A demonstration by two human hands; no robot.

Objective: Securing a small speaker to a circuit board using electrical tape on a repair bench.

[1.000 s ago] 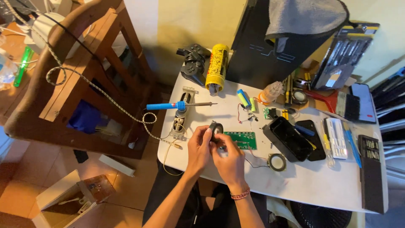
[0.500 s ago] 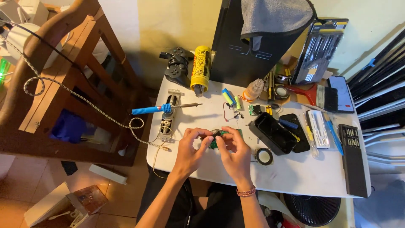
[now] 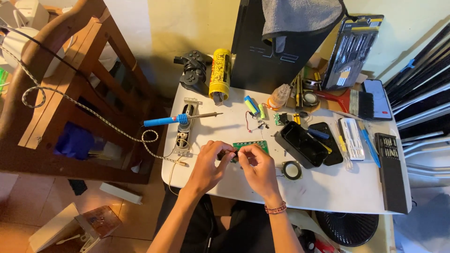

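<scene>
My left hand (image 3: pixel 209 165) and my right hand (image 3: pixel 256 168) meet over the near middle of a white table (image 3: pixel 328 187). Together they pinch a small dark part (image 3: pixel 229 154) between their fingertips. A green circuit board (image 3: pixel 253 145) lies flat just behind the hands, partly hidden by my right fingers. A soldering iron with a blue handle (image 3: pixel 168 120) rests on its metal stand (image 3: pixel 183 129) to the left of my left hand.
A black plastic shell (image 3: pixel 302 145), a roll of black tape (image 3: pixel 292 170), screwdrivers (image 3: pixel 351 138) and a phone (image 3: pixel 376 98) lie to the right. A black console (image 3: pixel 272 51), yellow can (image 3: pixel 220 73) and game controller (image 3: pixel 193 70) stand behind. A wooden chair (image 3: pixel 70 93) stands left.
The view has shifted and drawn closer. My hands have stayed together at the front of the table, still working the small dark part by the green board.
</scene>
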